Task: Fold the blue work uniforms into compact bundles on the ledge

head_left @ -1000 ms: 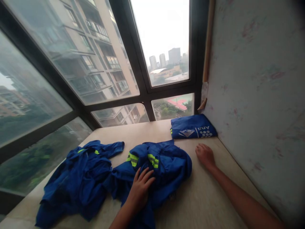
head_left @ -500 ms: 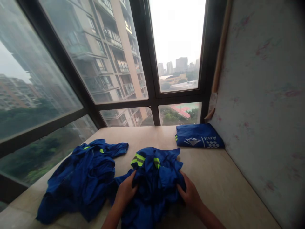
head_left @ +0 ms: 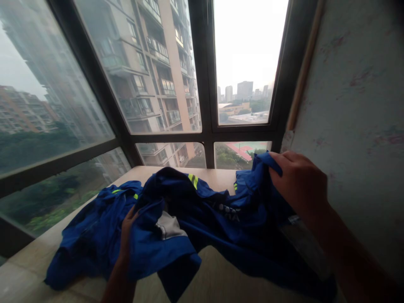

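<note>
- While two bare hands work on one cloth, the right hand (head_left: 298, 179) is raised, and it grasps a gathered edge.
- The left hand (head_left: 126, 229), lower, is closed on the other side of this cloth; its fingertips are partly covered by folds.
- One held blue garment (head_left: 214, 227) is stretched between both hands, above the ledge (head_left: 217, 269), with its lower parts hanging toward the person.
- On this garment I count one white patch (head_left: 172, 225), one yellow-and-grey stripe (head_left: 193, 181) and one pale print (head_left: 227, 210), too dark for reading.
- A second blue garment (head_left: 85, 240) lies crumpled at the left, just beside the left hand, with two small yellow marks.
- Behind the held one shows a piece of blue cloth (head_left: 240, 179), probably a third garment, mostly hidden.
- Farther out stand one flowered wall (head_left: 362, 105) at the right and one dark window frame (head_left: 206, 136) with six panes visible.
</note>
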A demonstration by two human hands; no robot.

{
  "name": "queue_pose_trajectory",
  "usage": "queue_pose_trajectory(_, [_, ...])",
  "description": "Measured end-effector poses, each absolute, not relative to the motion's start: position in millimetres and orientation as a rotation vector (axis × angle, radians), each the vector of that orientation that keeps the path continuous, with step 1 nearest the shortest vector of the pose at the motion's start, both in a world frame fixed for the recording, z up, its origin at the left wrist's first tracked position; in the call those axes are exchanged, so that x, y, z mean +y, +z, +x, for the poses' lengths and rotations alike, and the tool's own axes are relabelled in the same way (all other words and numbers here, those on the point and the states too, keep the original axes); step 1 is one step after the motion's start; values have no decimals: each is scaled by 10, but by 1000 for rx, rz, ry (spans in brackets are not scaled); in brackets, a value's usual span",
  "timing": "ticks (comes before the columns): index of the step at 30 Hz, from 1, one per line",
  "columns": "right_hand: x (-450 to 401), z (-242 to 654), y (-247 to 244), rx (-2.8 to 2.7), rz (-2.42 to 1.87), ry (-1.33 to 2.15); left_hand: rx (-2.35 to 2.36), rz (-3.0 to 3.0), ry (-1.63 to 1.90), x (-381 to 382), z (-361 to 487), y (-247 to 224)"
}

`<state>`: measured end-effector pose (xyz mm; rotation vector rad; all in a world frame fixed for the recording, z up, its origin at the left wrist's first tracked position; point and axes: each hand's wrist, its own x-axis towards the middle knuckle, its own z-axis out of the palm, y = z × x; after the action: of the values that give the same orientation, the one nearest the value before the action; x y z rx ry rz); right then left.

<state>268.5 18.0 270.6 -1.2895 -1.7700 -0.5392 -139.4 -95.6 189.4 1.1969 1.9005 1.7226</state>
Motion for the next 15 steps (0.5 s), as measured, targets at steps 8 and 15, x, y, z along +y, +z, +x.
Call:
queue_pose_trajectory(8, [610,1867,2006,-2110,-1064,400,2044,1712,1150,-433,-1070,1561])
queue_pose_trajectory(15, [447,2588,1285,-2142,-1206,539,2122,1978,1037,-991,-1049,651])
